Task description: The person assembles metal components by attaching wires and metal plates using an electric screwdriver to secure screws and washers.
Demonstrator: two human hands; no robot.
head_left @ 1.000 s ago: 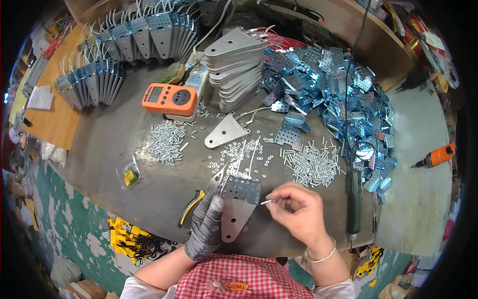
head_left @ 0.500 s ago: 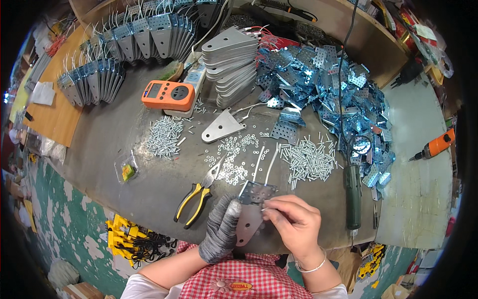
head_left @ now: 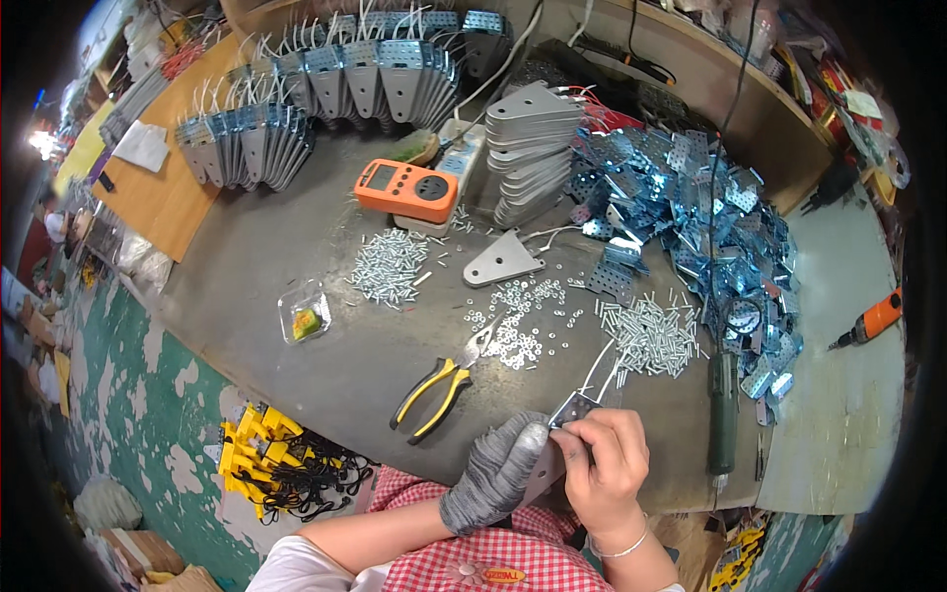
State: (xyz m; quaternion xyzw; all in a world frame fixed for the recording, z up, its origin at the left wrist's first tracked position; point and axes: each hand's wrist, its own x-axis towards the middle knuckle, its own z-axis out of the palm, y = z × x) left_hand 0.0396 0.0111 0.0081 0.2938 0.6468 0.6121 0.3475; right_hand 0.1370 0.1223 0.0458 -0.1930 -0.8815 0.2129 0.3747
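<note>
Lower centre: gloved left hand clasps tapered grey plate, seemingly steadying it for bare right hand, fingertips at perforated bracket, any pinched part hidden.

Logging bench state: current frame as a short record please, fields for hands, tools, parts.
left hand: gray-gloved, holding tapered gray metal plate
right hand: bare, fingertips at perforated bluish metal bracket; anything pinched is hidden
tools: yellow-and-black-handled pliers, lying on dark tabletop; green cylindrical power driver
meter: orange rectangular meter with screen
small parts: two piles of thin silver pieces; silver rings between them
stock: stack of gray metal plates; heap of bluish perforated brackets
</note>
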